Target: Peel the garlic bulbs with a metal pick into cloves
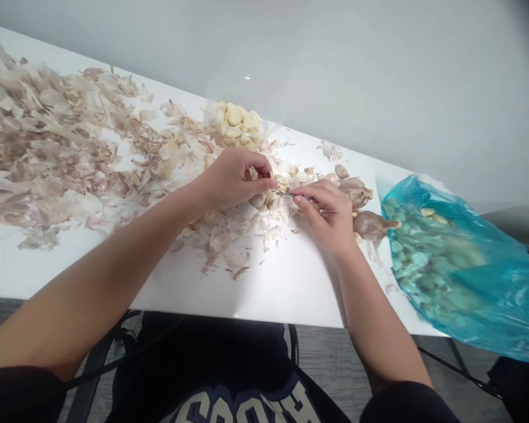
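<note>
Over the middle of the table, my left hand (242, 176) is closed in a pinch, thumb against fingers. Whatever sits in that pinch is too small and hidden to make out. My right hand (328, 212) grips a small knife (285, 194), whose thin metal blade points left and reaches close to my left thumb. Beneath the fingertips lies a little heap of garlic pieces and skins (271, 201). Just beyond my right hand are two whole garlic bulbs, one brownish (370, 226) and one behind it (355, 191). A loose unpeeled clove (341, 171) lies near them.
Peeled garlic cloves (238, 124) sit in a clear bag or container against the wall. Papery garlic skins (57, 141) cover the left of the white table (286, 294). At the right edge, a blue plastic bag (458, 264) with garlic inside hangs partly past the table.
</note>
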A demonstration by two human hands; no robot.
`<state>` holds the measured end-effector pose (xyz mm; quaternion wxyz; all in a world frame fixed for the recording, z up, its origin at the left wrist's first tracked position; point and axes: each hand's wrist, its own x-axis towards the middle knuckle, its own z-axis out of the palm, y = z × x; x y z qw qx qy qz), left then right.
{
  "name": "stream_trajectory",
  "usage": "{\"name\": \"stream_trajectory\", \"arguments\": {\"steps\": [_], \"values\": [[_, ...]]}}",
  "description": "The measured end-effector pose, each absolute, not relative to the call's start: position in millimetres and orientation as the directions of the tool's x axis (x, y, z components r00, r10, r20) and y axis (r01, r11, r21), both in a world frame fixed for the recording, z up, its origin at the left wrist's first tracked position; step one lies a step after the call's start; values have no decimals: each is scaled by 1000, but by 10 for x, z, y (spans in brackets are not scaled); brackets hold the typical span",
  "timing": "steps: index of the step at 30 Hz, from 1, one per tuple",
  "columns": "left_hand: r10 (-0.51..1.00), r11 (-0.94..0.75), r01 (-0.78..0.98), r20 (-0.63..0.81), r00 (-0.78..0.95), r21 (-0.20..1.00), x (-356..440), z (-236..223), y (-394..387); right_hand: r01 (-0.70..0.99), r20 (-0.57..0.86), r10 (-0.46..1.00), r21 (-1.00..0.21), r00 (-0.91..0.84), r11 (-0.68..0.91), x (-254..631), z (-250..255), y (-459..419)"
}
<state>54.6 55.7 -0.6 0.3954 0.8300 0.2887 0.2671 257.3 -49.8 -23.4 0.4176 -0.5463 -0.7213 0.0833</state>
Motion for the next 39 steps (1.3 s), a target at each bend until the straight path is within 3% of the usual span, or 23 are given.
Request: {"name": "stream_trajectory", "arguments": {"steps": [8,14,24,39], "values": [[700,-531,277,230,676,800,549,-24,554,714,492,863,-564,-114,416,2567,-211,-501],[701,-526,281,222,678,803,550,-20,551,748,510,860,-559,-32,359,2606,-196,-523],[696,-522,267,225,681,810,549,-24,554,744,499,864,-551,-68,377,2602,-225,-497],[692,-545,276,239,682,792,554,-27,557,689,464,881,-607,-96,395,2615,-228,-482]]}}
